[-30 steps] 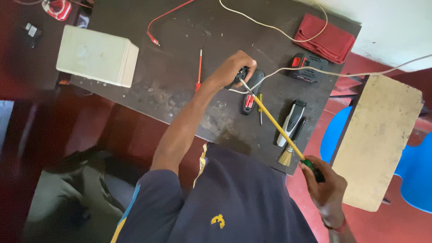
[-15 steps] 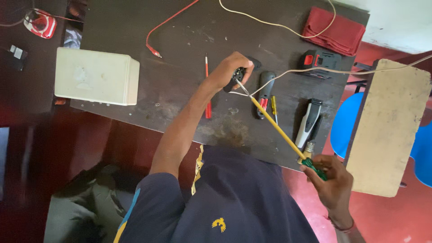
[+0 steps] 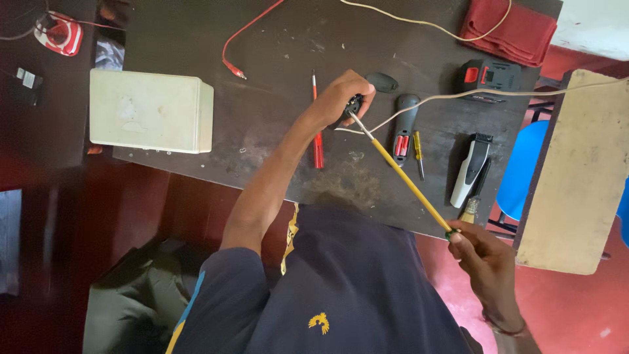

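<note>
- The left hand point(image 3: 341, 98) clenches around a small black part point(image 3: 354, 105), held just above the dark tabletop point(image 3: 275, 39).
- The right hand point(image 3: 488, 262) grips the green handle of a long yellow-shafted screwdriver point(image 3: 406, 180); its metal tip meets the black part.
- Left of the black part sits a cream rectangular box point(image 3: 151, 111).
- Right of it lies a folded red cloth point(image 3: 517, 29).
</note>
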